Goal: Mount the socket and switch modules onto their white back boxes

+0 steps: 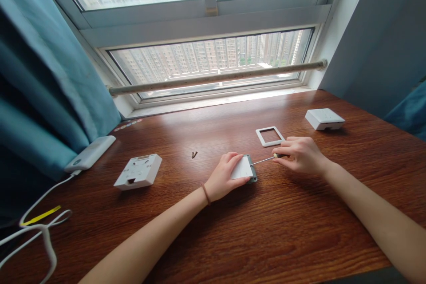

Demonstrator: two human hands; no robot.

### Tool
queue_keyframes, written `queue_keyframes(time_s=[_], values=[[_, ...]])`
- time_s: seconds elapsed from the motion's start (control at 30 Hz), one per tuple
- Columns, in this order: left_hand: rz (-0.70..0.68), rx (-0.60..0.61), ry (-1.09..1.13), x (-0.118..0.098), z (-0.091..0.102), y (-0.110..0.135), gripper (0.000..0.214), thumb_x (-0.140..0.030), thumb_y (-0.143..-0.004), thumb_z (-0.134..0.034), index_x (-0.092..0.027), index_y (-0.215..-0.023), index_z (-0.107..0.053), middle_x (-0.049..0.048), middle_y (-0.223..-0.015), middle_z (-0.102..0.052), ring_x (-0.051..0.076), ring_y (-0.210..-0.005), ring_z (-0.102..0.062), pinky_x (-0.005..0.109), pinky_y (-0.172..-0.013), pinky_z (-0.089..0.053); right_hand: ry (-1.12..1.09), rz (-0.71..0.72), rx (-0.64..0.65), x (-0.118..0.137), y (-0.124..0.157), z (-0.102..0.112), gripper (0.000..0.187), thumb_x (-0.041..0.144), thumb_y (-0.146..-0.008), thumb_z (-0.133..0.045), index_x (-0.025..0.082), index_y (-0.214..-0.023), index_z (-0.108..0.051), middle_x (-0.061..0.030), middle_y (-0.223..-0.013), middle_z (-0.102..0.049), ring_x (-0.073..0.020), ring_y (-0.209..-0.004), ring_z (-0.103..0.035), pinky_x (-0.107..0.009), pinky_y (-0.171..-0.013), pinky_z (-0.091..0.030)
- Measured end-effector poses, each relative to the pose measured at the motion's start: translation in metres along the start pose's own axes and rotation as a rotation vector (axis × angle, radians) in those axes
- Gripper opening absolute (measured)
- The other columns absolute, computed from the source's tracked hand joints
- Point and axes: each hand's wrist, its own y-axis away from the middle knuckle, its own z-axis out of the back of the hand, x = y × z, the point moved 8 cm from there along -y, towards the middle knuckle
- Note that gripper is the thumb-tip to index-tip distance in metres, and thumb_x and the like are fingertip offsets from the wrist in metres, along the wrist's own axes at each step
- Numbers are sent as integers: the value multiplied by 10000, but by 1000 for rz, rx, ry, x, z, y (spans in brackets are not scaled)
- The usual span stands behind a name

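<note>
My left hand (pixel 224 177) grips a white wall switch module with a grey-green back (pixel 245 169), holding it down on the wooden desk (pixel 253 230). My right hand (pixel 301 154) is closed round the handle of a small screwdriver (pixel 264 160). Its thin metal shaft points left, and the tip touches the right edge of the switch module. A white square frame (pixel 270 136) lies just behind my right hand. Two small dark screws (pixel 194 154) lie on the desk, left of the switch.
A white back box (pixel 138 171) sits at the left. Another white switch unit (pixel 324 119) rests at the back right. A white power bank (pixel 90 153) with white cables (pixel 40 226) lies at the far left by teal curtains (pixel 43 88). The window (pixel 213 60) is behind the desk.
</note>
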Motion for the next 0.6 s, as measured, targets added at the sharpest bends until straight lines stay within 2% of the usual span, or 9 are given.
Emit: queue_keyframes(time_s=[0.23, 0.37, 0.47, 0.6], values=[[-9, -5, 11, 0, 2, -1, 597, -483, -757, -611, -191, -1255, -458, 109, -1246, -457, 255, -1153, -418, 415, -1021, -350, -256, -111, 97, -18, 1, -33, 282, 480, -823, -520, 267, -828, -706, 9, -801, -721, -172, -763, -642, -258, -654, -384], [-15, -15, 20, 0, 2, 0, 592, -480, -755, -614, -197, -1252, -464, 110, -1244, -459, 260, -1152, -422, 423, -1019, -353, -331, -129, 118, -21, 1, -42, 266, 464, -822, -528, 269, -809, -709, 19, -840, -731, -165, -768, -655, -248, -641, -393], [-14, -7, 17, 0, 2, -1, 593, -477, -754, -614, -191, -1251, -466, 116, -1245, -456, 261, -1156, -421, 423, -1023, -349, -263, -80, 80, -16, 0, -32, 268, 460, -825, -524, 264, -815, -707, 2, -788, -724, -165, -725, -639, -253, -616, -381], [-20, 1, 8, -1, 1, -1, 593, -485, -758, -606, -191, -1252, -461, 118, -1246, -454, 260, -1157, -418, 425, -1028, -341, -5, 34, -47, 2, 1, -2, 247, 436, -830, -525, 266, -874, -699, -18, -713, -683, -174, -697, -573, -278, -626, -351]])
